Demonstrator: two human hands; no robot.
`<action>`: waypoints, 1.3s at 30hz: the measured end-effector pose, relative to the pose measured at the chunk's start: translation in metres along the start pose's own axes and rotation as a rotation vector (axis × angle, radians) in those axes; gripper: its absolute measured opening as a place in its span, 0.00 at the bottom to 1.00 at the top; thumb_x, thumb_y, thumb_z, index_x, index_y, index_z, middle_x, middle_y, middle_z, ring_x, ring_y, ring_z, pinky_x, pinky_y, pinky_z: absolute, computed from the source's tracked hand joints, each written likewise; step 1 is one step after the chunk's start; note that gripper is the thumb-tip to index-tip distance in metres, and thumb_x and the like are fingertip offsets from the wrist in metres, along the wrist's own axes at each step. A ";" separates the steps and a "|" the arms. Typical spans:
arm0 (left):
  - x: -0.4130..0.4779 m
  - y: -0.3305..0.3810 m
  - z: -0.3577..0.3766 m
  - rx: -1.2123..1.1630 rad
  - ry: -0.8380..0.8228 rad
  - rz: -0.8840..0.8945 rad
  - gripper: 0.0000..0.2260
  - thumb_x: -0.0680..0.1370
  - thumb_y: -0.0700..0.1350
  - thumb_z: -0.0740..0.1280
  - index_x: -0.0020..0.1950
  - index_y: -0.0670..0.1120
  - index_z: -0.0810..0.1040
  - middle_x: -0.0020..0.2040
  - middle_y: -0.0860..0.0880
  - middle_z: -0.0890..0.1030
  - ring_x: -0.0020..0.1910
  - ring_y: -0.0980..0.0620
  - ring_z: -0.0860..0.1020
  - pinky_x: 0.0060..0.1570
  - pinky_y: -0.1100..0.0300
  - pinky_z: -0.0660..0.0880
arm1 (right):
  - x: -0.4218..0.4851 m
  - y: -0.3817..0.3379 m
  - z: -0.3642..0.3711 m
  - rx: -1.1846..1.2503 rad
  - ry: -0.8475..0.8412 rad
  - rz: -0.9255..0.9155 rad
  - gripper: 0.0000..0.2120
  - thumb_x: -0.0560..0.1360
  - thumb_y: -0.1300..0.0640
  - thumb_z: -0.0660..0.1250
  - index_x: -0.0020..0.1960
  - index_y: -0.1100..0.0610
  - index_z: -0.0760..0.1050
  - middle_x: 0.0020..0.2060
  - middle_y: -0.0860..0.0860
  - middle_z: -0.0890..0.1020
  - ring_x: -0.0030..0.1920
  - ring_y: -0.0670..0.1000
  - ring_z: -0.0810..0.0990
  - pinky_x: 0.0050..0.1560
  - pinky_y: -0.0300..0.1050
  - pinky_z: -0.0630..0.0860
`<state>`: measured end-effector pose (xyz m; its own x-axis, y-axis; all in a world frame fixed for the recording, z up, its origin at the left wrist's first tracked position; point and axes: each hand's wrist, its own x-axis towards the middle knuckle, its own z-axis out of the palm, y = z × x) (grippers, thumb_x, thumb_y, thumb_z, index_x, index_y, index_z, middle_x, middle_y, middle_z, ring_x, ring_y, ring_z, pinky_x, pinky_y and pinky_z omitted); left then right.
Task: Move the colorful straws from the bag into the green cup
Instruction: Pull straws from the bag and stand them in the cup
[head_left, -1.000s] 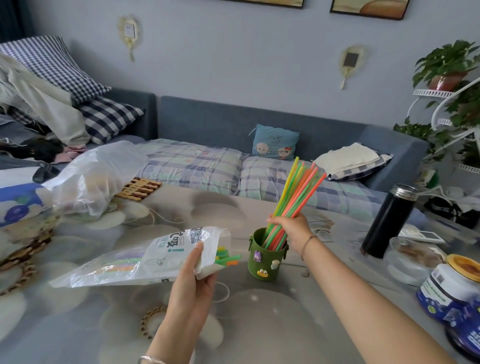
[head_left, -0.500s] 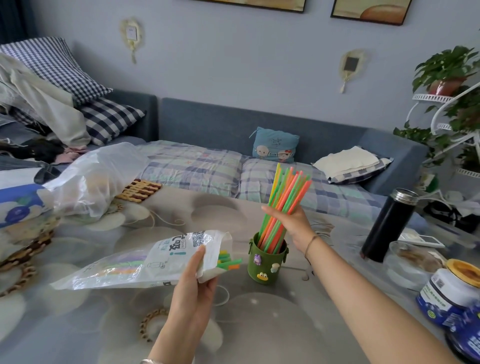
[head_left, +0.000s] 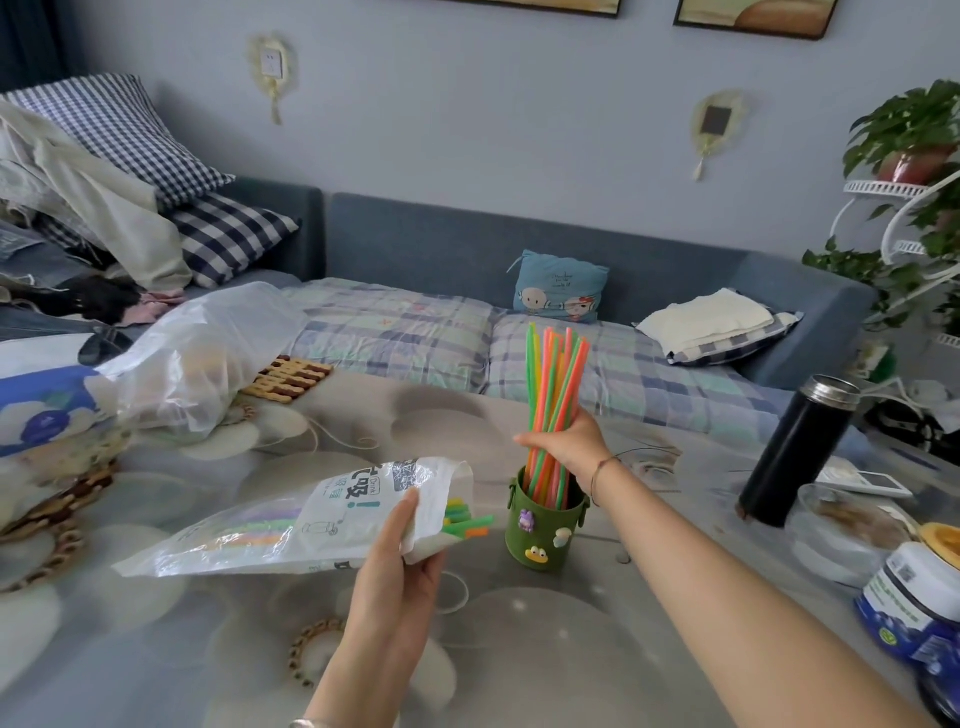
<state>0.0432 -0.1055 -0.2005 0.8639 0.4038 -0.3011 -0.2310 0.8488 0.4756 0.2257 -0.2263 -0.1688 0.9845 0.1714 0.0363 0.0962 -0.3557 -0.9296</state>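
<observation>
A green cup (head_left: 545, 530) with small cartoon charms stands at the middle of the table. A bundle of orange, green and yellow straws (head_left: 553, 384) stands nearly upright in it. My right hand (head_left: 571, 447) is wrapped around the bundle just above the cup's rim. My left hand (head_left: 400, 566) holds the open end of a clear and white plastic straw bag (head_left: 291, 525), lying almost flat above the table to the cup's left. Several straw ends (head_left: 465, 522) stick out of the bag's mouth toward the cup.
A black thermos (head_left: 795, 452) stands to the right, with a glass bowl (head_left: 841, 535) and a blue jar (head_left: 914, 597) nearer the right edge. A crumpled clear plastic bag (head_left: 208, 353) and woven coasters (head_left: 288, 382) lie at the left. A sofa runs behind the table.
My right hand has swung the straw bundle from a rightward lean to nearly upright in the cup. The left hand and bag have hardly moved.
</observation>
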 end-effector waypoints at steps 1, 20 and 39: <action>0.000 0.000 0.000 0.005 -0.004 0.000 0.07 0.77 0.40 0.66 0.52 0.39 0.78 0.40 0.44 0.86 0.35 0.52 0.85 0.41 0.58 0.80 | -0.003 0.002 -0.001 0.002 0.016 -0.006 0.30 0.62 0.58 0.79 0.59 0.57 0.71 0.55 0.55 0.80 0.51 0.52 0.78 0.56 0.48 0.76; -0.006 -0.012 -0.005 0.031 -0.003 0.008 0.21 0.76 0.41 0.67 0.69 0.39 0.71 0.66 0.40 0.77 0.57 0.47 0.78 0.47 0.60 0.78 | -0.106 0.013 -0.032 0.389 0.370 -0.066 0.27 0.73 0.59 0.69 0.69 0.61 0.64 0.69 0.57 0.70 0.68 0.52 0.70 0.62 0.36 0.69; -0.034 -0.025 0.007 0.593 -0.063 0.451 0.12 0.72 0.39 0.72 0.53 0.49 0.77 0.48 0.54 0.82 0.46 0.57 0.80 0.33 0.71 0.75 | -0.166 0.026 0.033 1.153 -0.014 0.402 0.14 0.80 0.51 0.55 0.53 0.59 0.74 0.41 0.56 0.81 0.41 0.55 0.80 0.35 0.49 0.81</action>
<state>0.0222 -0.1427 -0.1965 0.7702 0.6342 0.0682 -0.3046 0.2717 0.9129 0.0598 -0.2334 -0.2116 0.9119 0.2492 -0.3262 -0.4080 0.6365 -0.6545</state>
